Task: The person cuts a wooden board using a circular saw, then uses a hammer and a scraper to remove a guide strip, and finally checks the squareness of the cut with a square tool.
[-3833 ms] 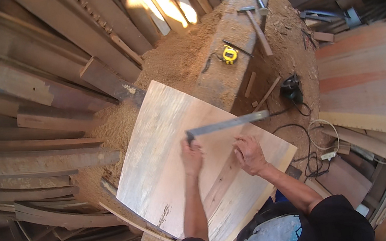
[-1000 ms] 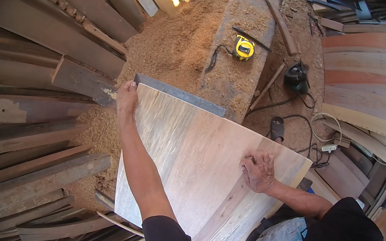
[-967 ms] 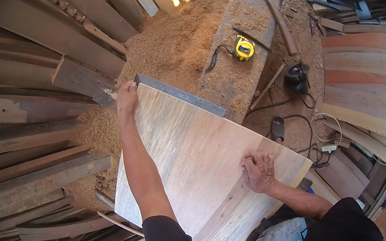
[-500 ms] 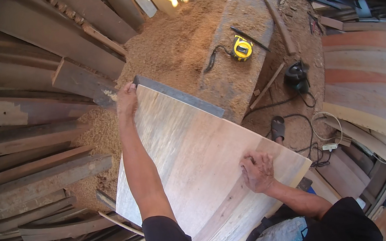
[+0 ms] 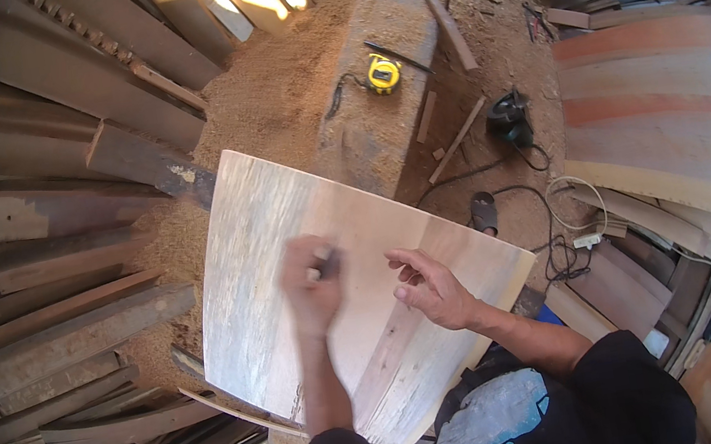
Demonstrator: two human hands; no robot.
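Observation:
A broad, tapering wooden panel (image 5: 238, 267) with pale and pinkish bands lies tilted in front of me, its lower edge close to my body. My left hand (image 5: 310, 288) is over the middle of the panel, blurred by motion and closed round a dark grey piece (image 5: 329, 261). The blur hides what kind of thing this piece is. To its right, my right hand (image 5: 432, 290) hovers at the panel's face with its fingers curved and apart, holding nothing. Whether its fingertips touch the wood I cannot tell.
Beyond the panel runs a dusty plank (image 5: 362, 143) bearing a yellow tape measure (image 5: 384, 73) and a hammer (image 5: 445, 22). A black corded power tool (image 5: 508, 118) sits in sawdust. Stacked boards (image 5: 76, 259) line the left; curved panels (image 5: 653, 122) lean at right.
My left hand has left the panel's far corner and come back over its middle. The dark grey strip along the far edge is gone from there. My right hand has lifted and opened.

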